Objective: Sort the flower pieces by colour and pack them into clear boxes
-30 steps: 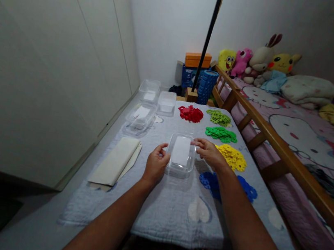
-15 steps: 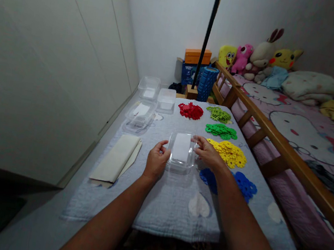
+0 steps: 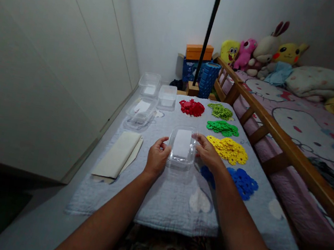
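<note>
A clear plastic container [image 3: 180,163] is between my two hands at the middle of the table, with a white paper card [image 3: 182,143] showing through its top. My left hand [image 3: 158,156] grips its left side, fingers curled against the edge. On the opposite side my right hand [image 3: 208,151] holds the right edge between thumb and fingers. Close to my right hand lie a pile of yellow flower-shaped pieces [image 3: 228,150] and a pile of blue ones [image 3: 243,183], the blue pile partly hidden by my right forearm.
Beyond lie green pieces [image 3: 223,128], lime-green pieces [image 3: 220,111] and red pieces [image 3: 192,107]. Clear containers [image 3: 140,111] stand at the back left, near a folded cream sheet [image 3: 117,155]. A wooden bed rail [image 3: 259,121] runs along the right; a cabinet [image 3: 54,63] borders the left.
The view has tilted slightly, so the table things sit a little higher in the picture. Both hands keep hold of the container, which stays nearly in place.
</note>
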The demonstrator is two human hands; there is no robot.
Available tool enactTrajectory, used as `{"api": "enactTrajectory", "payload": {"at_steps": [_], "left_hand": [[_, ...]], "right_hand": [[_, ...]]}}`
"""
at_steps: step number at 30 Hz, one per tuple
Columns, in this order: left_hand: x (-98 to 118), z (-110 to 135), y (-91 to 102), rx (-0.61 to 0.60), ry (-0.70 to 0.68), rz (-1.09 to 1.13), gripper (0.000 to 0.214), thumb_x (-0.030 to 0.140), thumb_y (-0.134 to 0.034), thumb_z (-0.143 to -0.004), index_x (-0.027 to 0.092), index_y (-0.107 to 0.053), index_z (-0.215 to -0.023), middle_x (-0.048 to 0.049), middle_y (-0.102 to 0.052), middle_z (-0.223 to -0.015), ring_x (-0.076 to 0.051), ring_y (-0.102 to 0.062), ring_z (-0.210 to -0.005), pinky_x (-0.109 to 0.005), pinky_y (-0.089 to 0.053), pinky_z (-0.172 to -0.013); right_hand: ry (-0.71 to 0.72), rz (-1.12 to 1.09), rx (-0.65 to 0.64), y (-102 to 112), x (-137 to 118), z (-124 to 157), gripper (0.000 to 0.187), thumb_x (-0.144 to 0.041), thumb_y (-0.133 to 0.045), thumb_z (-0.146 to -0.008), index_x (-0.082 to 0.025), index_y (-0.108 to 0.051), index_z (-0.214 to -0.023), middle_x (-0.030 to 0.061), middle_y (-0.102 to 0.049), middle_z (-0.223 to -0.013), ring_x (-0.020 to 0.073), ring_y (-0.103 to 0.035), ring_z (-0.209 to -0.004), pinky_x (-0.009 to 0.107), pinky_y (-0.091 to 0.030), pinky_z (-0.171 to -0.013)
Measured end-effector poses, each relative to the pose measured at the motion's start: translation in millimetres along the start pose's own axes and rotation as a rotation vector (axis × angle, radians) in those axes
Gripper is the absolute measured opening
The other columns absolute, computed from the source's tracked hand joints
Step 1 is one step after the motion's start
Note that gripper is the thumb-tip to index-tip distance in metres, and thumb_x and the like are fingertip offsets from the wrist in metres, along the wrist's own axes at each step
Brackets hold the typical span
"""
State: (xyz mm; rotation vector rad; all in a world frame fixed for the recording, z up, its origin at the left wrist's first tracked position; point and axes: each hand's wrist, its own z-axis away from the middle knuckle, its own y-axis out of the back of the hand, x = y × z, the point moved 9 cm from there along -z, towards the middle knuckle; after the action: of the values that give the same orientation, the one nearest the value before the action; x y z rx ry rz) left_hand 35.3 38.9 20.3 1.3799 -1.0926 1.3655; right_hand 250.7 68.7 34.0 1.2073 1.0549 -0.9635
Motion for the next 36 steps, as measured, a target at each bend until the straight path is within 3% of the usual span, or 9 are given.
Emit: {"api": "enactTrajectory", "payload": {"at_steps": [6,11,16,20,23,28,33,36], "left_hand": [[-1.1,-0.1,0.5,0.011,-0.001,0.007,0.047,0.032,-0.067,-0.073,0.014,-0.069,-0.116,0.0068,-0.049,-0.068,-0.008,-0.044,-0.055,-0.021,-0.035,-0.055],[-0.1,1.0,-0.1,0.01,0.01,0.033,0.045,0.035,-0.068,-0.074,0.014,-0.07,-0.113,0.0064,-0.051,-0.068,-0.009,-0.045,-0.055,-0.021,-0.035,-0.054],[-0.1,-0.3,2.7,0.024,-0.035,-0.032,0.034,0.039,-0.068,-0.078,0.015,-0.072,-0.103,0.0024,-0.057,-0.072,-0.011,-0.051,-0.062,-0.023,-0.041,-0.06],[0.8,-2.4,11.3,0.083,-0.101,-0.013,0.027,0.038,-0.07,-0.078,0.016,-0.072,-0.095,-0.0021,-0.064,-0.084,-0.014,-0.058,-0.075,-0.024,-0.047,-0.071],[-1.5,-5.5,16.7,0.092,-0.063,0.134,0.03,0.041,-0.069,-0.08,0.017,-0.069,-0.098,0.0013,-0.06,-0.076,-0.011,-0.055,-0.066,-0.022,-0.044,-0.063],[0.0,-13.5,32.8,0.164,0.025,0.341,0.038,0.046,-0.072,-0.076,0.018,-0.063,-0.101,0.01,-0.042,-0.058,-0.006,-0.034,-0.044,-0.019,-0.027,-0.043],[-5.1,-20.5,44.0,0.242,0.07,0.413,0.042,0.048,-0.075,-0.074,0.02,-0.057,-0.1,0.0112,-0.044,-0.059,-0.005,-0.035,-0.041,-0.018,-0.025,-0.041],[-8.9,-23.2,48.8,0.282,0.06,0.391,0.045,0.049,-0.076,-0.072,0.02,-0.055,-0.099,0.0112,-0.046,-0.062,-0.004,-0.037,-0.041,-0.018,-0.027,-0.041]], "right_hand": [[-0.005,0.044,-0.001,-0.9,0.7,2.6,0.032,-0.035,-0.059,-0.083,-0.028,-0.073,-0.111,0.001,-0.061,-0.145,0.0225,-0.064,-0.105,0.025,-0.053,-0.063],[-0.041,0.032,-0.003,-3.1,1.5,5.5,0.034,-0.047,-0.057,-0.087,-0.026,-0.075,-0.107,0.0016,-0.049,-0.157,0.0237,-0.06,-0.115,0.024,-0.053,-0.061],[-0.011,0.033,-0.01,-4.8,-2.0,5.2,0.042,-0.054,-0.057,-0.086,-0.024,-0.072,-0.11,0.0068,-0.051,-0.155,0.0249,-0.062,-0.113,0.029,-0.055,-0.068],[0.092,0.161,0.018,-5.4,-5.8,3.8,0.036,-0.037,-0.068,-0.077,-0.022,-0.07,-0.11,0.0083,-0.063,-0.14,0.024,-0.064,-0.109,0.037,-0.054,-0.09],[0.196,0.242,0.062,-5.6,-10.3,6.2,0.041,-0.02,-0.065,-0.071,-0.023,-0.069,-0.112,0.0082,-0.062,-0.141,0.0243,-0.061,-0.119,0.039,-0.05,-0.099],[0.255,0.291,0.121,-4.1,-13.7,10.1,0.048,-0.011,-0.055,-0.072,-0.023,-0.066,-0.117,0.01,-0.053,-0.151,0.0227,-0.059,-0.122,0.035,-0.053,-0.09],[0.279,0.365,0.244,3.8,-13.9,11.7,0.05,-0.009,-0.054,-0.07,-0.021,-0.066,-0.117,0.0143,-0.051,-0.147,0.0262,-0.054,-0.129,0.036,-0.053,-0.09],[0.267,0.401,0.279,6.8,-12.1,13.0,0.049,-0.008,-0.052,-0.068,-0.02,-0.066,-0.113,0.0138,-0.058,-0.131,0.0258,-0.06,-0.116,0.036,-0.054,-0.088]]}}
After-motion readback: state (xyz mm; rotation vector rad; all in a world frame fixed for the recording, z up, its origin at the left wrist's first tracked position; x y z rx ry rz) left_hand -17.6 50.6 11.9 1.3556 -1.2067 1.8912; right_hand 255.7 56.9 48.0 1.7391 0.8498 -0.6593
